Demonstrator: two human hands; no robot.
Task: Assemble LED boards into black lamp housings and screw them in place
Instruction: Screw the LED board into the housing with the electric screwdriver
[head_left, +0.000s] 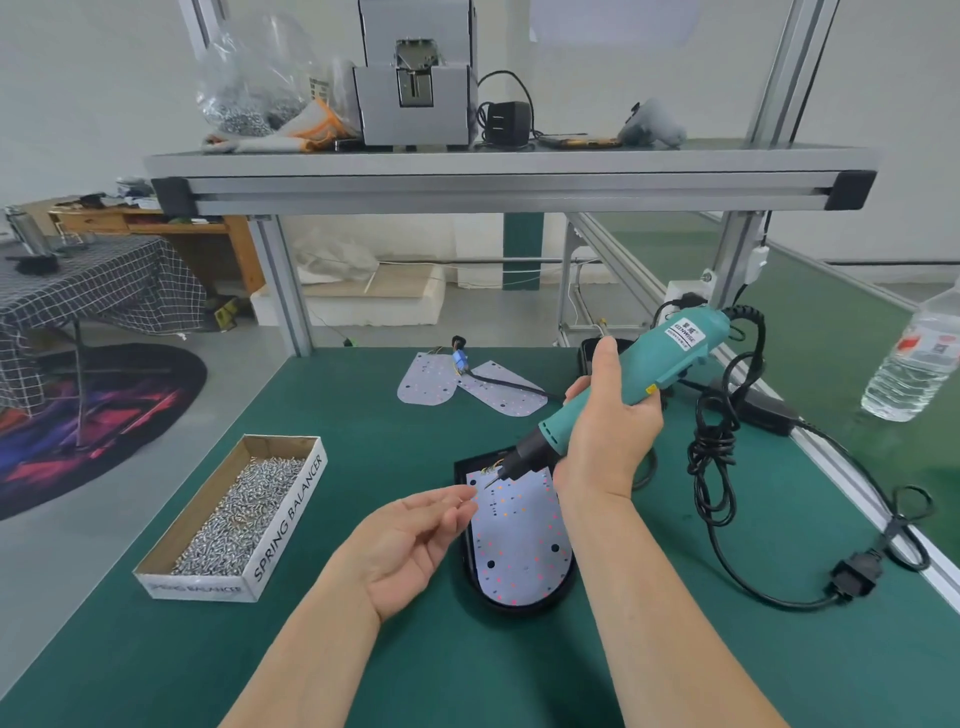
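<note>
Lying left of the screwdriver (655, 358), the box (289, 519) reads SPRING BALANCER.

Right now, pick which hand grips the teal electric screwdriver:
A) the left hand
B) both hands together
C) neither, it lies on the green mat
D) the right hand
D: the right hand wraps round the teal screwdriver, whose bit points at the far end of the LED board, while the left hand is off the tool.
</note>
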